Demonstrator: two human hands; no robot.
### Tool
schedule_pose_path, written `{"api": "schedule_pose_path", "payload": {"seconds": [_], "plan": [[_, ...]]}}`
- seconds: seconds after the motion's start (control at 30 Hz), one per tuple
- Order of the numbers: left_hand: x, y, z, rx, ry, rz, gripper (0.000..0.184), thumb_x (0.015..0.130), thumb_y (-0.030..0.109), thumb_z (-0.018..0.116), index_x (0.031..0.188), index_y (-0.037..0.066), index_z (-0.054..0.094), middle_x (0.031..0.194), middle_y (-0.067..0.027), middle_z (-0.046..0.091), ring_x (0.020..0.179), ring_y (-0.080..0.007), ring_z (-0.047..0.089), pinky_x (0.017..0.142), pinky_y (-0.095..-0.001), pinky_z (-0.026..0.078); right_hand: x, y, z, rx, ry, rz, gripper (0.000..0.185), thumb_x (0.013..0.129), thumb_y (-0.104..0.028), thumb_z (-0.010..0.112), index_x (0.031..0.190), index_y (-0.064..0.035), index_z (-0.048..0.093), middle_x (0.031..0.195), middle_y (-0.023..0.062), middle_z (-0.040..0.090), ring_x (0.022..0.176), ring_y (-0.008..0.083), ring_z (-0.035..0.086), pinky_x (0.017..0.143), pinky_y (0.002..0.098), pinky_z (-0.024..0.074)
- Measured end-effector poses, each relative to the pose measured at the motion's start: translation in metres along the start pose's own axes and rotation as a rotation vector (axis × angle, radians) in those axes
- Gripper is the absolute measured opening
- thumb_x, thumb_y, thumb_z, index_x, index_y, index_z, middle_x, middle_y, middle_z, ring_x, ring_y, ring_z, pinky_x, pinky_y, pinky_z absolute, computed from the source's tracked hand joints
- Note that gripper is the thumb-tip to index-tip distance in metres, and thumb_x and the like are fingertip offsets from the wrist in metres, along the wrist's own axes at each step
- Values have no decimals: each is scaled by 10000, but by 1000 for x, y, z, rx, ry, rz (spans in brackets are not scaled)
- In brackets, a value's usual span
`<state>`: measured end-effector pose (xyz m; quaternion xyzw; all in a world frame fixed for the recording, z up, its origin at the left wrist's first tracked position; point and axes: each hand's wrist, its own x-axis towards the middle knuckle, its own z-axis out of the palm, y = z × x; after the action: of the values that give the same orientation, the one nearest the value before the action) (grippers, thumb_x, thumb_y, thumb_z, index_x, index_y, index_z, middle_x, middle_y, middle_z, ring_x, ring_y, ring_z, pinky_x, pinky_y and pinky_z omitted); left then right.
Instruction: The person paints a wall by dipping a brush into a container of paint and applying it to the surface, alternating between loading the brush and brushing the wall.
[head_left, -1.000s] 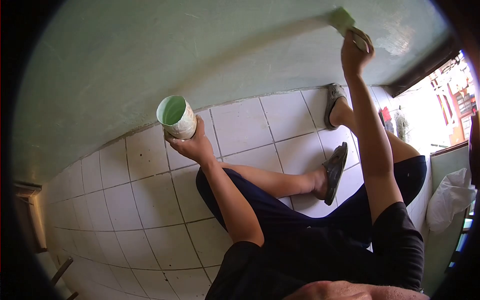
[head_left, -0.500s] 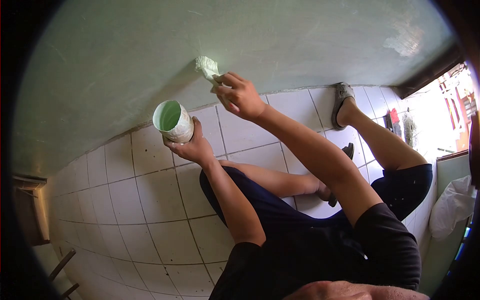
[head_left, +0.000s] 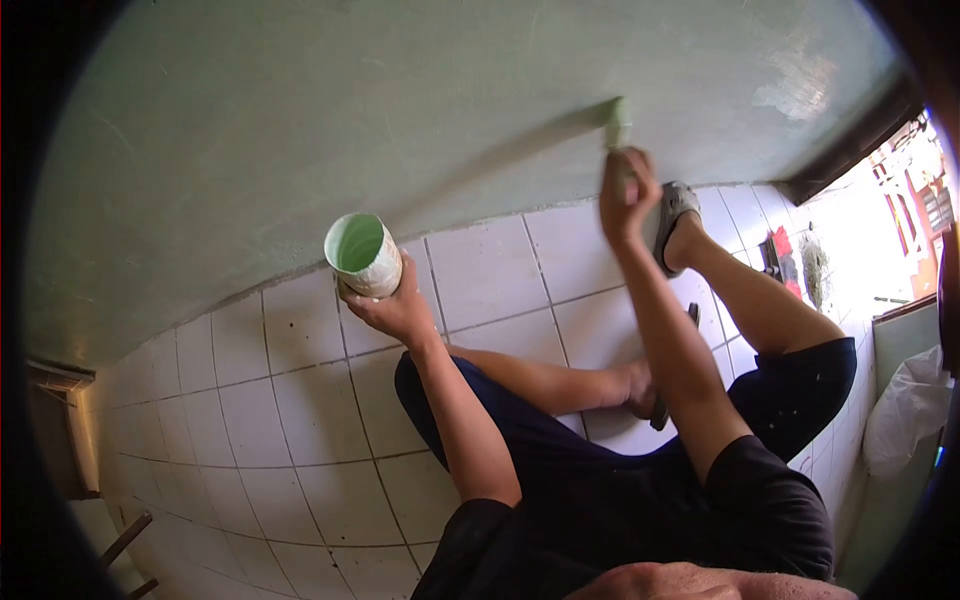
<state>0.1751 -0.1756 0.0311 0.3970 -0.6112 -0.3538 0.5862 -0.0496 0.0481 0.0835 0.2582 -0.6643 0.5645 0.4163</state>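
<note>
My left hand (head_left: 398, 308) is closed around the lower part of a white paint container (head_left: 372, 262), its inside coated light green. The container is tilted, its mouth facing the wall and up. My right hand (head_left: 628, 190), slightly blurred, grips the handle of a paintbrush (head_left: 619, 122). Pale green covers the brush head, which is at the green wall (head_left: 480, 90); whether the bristles press on it I cannot tell. A long shadow of the brush falls leftward on the wall.
White floor tiles (head_left: 310, 420) meet the wall's lower edge. My bent legs and a grey clog (head_left: 678, 215) are on the right. Beyond my foot lie a red item (head_left: 783, 250) and a bright doorway. A white plastic bag (head_left: 903, 415) is at the far right.
My right hand has swept the paintbrush to the right along the wall. The left hand with the paint container has shifted slightly right and down in view.
</note>
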Motion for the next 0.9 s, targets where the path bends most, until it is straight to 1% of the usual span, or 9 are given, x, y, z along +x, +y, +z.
{"api": "schedule_pose_path", "payload": {"seconds": [0.07, 0.2, 0.23, 0.33, 0.4, 0.47, 0.53, 0.67, 0.9], "plan": [[-3, -5, 1, 16, 18, 17, 862, 701, 233, 945, 1395, -9, 493, 1326, -186, 583, 1243, -369, 576, 1087, -496, 462, -20, -26, 41, 73, -187, -108, 129, 857, 85, 651, 907, -14, 718, 957, 172, 694, 866, 322, 686, 761, 385, 543], [-9, -16, 6, 179, -37, 73, 898, 669, 290, 978, 1374, -18, 514, 1288, -198, 624, 1189, -374, 624, 1050, -489, 488, -40, -89, 68, 298, -446, 61, 118, 866, 41, 701, 958, -16, 749, 943, 156, 702, 825, 313, 688, 749, 357, 539], [-11, -17, 6, 166, -60, 99, 907, 660, 300, 986, 1370, -19, 522, 1280, -198, 634, 1178, -373, 633, 1043, -487, 492, -37, -99, 62, 316, -432, 45, 118, 866, 41, 701, 958, -16, 749, 943, 156, 702, 825, 313, 688, 749, 357, 539], [-17, -12, 8, -85, -205, 160, 881, 664, 255, 960, 1390, -8, 536, 1303, -188, 623, 1186, -382, 617, 1035, -470, 490, -33, -103, 30, 418, -384, 431, 102, 897, -9, 737, 994, 14, 756, 948, 117, 736, 838, 202, 707, 738, 328, 545], [-24, -2, 11, -132, -341, 123, 800, 630, 212, 957, 1323, 9, 611, 1214, -175, 680, 1119, -370, 661, 1001, -471, 514, -29, -103, 3, 510, -337, 705, 151, 928, -50, 754, 1018, 70, 739, 973, 103, 738, 901, 146, 708, 777, 287, 583], [-30, 1, 17, 60, -440, 321, 763, 594, 167, 958, 1275, 28, 644, 1162, -173, 708, 1091, -385, 679, 973, -484, 538, -16, -110, -25, 642, -256, 828, 193, 940, -63, 748, 1042, 94, 703, 990, 142, 726, 920, 195, 729, 824, 309, 628], [-41, 15, 24, 56, -520, 307, 749, 564, 127, 958, 1246, 47, 658, 1149, -167, 724, 1077, -399, 686, 947, -498, 556, 6, -111, -46, 776, -264, 984, 220, 939, -54, 743, 1074, 96, 655, 1024, 164, 708, 937, 240, 735, 849, 369, 660], [-68, 24, 30, 35, -540, 352, 792, 551, 111, 963, 1268, 53, 634, 1163, -154, 725, 1091, -388, 684, 954, -505, 550, 34, -111, -76, 936, -288, 1102, 209, 944, -55, 730, 1090, 59, 633, 1068, 164, 697, 926, 255, 733, 865, 386, 652], [-91, 18, 36, 39, -569, 409, 870, 537, 120, 971, 1318, 56, 592, 1239, -151, 688, 1167, -391, 633, 1012, -514, 492, 49, -92, -108, 899, -427, 1125, 193, 951, -63, 719, 1053, 86, 650, 1035, 157, 702, 939, 243, 731, 861, 377, 659]]}}
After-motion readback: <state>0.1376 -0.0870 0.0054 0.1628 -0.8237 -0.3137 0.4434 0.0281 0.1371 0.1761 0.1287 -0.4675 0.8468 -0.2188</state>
